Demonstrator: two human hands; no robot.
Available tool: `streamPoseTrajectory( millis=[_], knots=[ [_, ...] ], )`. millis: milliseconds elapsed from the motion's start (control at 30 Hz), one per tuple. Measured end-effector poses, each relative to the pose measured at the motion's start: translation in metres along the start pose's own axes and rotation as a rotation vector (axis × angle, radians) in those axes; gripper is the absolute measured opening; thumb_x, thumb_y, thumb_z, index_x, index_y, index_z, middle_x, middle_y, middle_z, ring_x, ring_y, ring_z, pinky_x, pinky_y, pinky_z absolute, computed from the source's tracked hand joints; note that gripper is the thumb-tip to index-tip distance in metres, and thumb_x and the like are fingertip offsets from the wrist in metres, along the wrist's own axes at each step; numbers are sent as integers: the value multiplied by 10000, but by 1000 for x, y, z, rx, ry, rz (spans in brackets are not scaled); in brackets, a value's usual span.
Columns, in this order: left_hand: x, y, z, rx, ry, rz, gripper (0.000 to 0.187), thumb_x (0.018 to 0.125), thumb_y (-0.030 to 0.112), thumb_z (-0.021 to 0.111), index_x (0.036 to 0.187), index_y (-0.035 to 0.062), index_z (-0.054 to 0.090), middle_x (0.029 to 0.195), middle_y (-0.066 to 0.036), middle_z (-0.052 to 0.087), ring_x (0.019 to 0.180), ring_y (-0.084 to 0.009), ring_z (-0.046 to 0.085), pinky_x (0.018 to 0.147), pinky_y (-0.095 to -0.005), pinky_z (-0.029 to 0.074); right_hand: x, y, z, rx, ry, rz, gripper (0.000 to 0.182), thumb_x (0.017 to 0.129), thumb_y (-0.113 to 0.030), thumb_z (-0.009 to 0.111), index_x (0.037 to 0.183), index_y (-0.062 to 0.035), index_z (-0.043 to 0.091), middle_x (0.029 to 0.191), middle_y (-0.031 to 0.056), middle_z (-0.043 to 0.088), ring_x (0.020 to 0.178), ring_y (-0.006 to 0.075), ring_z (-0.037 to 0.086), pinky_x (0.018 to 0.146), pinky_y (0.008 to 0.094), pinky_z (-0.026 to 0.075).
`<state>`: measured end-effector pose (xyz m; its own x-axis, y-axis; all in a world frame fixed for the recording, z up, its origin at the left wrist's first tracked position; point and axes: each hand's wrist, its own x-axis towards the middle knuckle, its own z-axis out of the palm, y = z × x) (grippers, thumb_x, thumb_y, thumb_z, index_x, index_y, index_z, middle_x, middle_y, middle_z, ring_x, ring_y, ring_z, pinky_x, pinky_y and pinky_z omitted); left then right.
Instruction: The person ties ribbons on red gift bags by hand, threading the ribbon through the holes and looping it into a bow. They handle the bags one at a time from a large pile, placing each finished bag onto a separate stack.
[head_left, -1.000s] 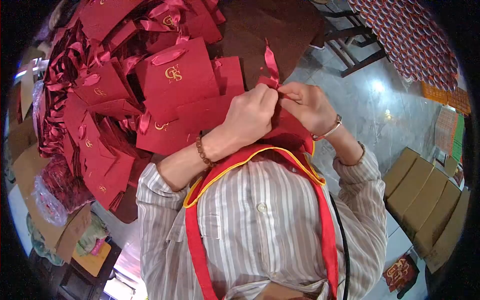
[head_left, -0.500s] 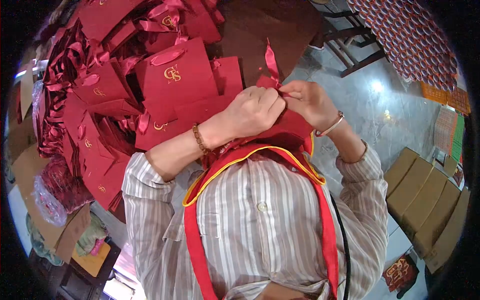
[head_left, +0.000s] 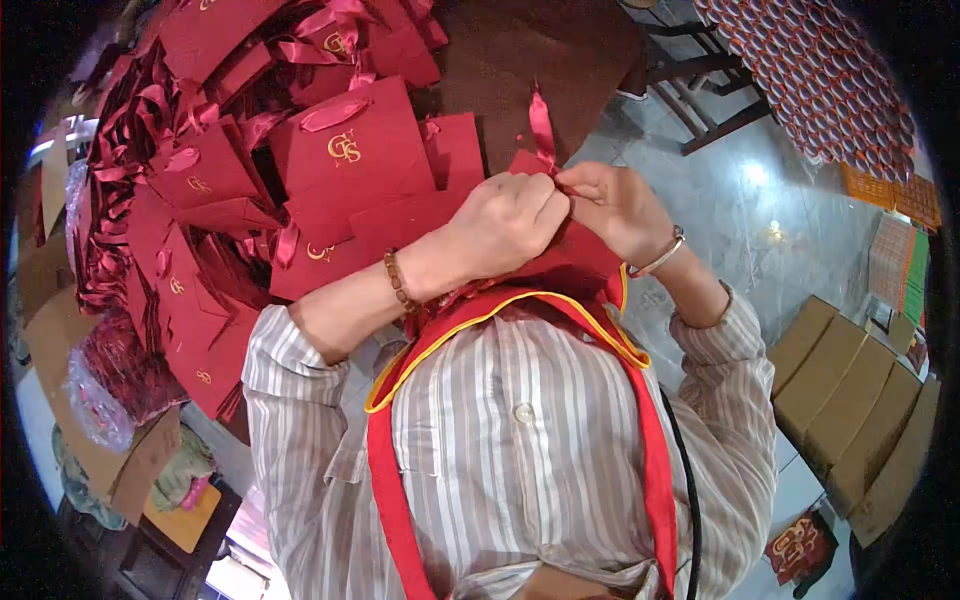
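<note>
In front of my chest, my left hand (head_left: 512, 222) is closed in a fist around the top of a red paper gift bag (head_left: 580, 255). A red satin ribbon (head_left: 541, 130) sticks up past its knuckles, with a narrow dark tip. Right beside it, my right hand (head_left: 622, 208) pinches with thumb and forefinger at the ribbon near the bag's edge; the exact bit between the fingertips is mostly hidden. Both hands nearly touch. The lower part of the bag rests against my red apron (head_left: 540, 300) with yellow trim.
A large pile of red gift bags (head_left: 350, 150) with gold lettering and ribbon handles covers the brown table (head_left: 530, 50) on the left. Cardboard boxes (head_left: 845, 390) stand on the floor at right. A dark wooden stool (head_left: 705, 90) and a surface of patterned round items (head_left: 810, 75) are at upper right.
The ribbon's upright end has dipped slightly and turned a little. Both hands stay at nearly the same spot, with only a slight shift of the right fingers.
</note>
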<state>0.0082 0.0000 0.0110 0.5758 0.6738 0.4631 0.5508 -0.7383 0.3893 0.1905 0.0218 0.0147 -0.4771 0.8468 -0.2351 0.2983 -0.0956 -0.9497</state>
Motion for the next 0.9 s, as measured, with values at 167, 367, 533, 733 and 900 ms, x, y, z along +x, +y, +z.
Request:
streamPoseTrajectory(
  millis=[167,367,533,733,900],
  knots=[
    [1,3,-2,-105,-39,-140,150,695,-1,524,843,-26,530,760,-138,513,654,-286,558,596,-341,465,4,-7,-1,-111,-21,64,274,796,-75,549,1027,71,551,923,159,627,882,207,609,768,289,468],
    [4,-6,-16,-503,9,-639,146,757,54,625,887,-3,595,807,-141,596,744,-288,599,652,-314,470,9,-22,-8,-169,-104,144,282,833,-55,548,1086,69,533,1001,107,621,935,116,572,806,239,448],
    [4,-2,-9,-428,5,-620,125,759,52,623,868,-2,594,758,-140,573,696,-283,585,621,-326,463,8,-18,-6,-232,-86,180,278,838,-58,544,1090,60,532,1017,103,612,918,111,570,785,238,453],
    [5,-6,1,-399,145,-379,54,789,82,577,797,29,573,788,-135,554,679,-324,569,561,-382,459,9,4,-15,-90,-90,-20,250,800,-120,543,987,41,584,881,157,643,752,203,637,708,293,484],
    [9,-30,-11,-345,36,-343,137,823,88,568,920,8,619,907,-109,577,887,-251,553,778,-311,430,13,-24,-33,398,-349,341,267,836,-94,477,1061,22,559,949,78,630,804,135,616,714,226,478]
  ],
)
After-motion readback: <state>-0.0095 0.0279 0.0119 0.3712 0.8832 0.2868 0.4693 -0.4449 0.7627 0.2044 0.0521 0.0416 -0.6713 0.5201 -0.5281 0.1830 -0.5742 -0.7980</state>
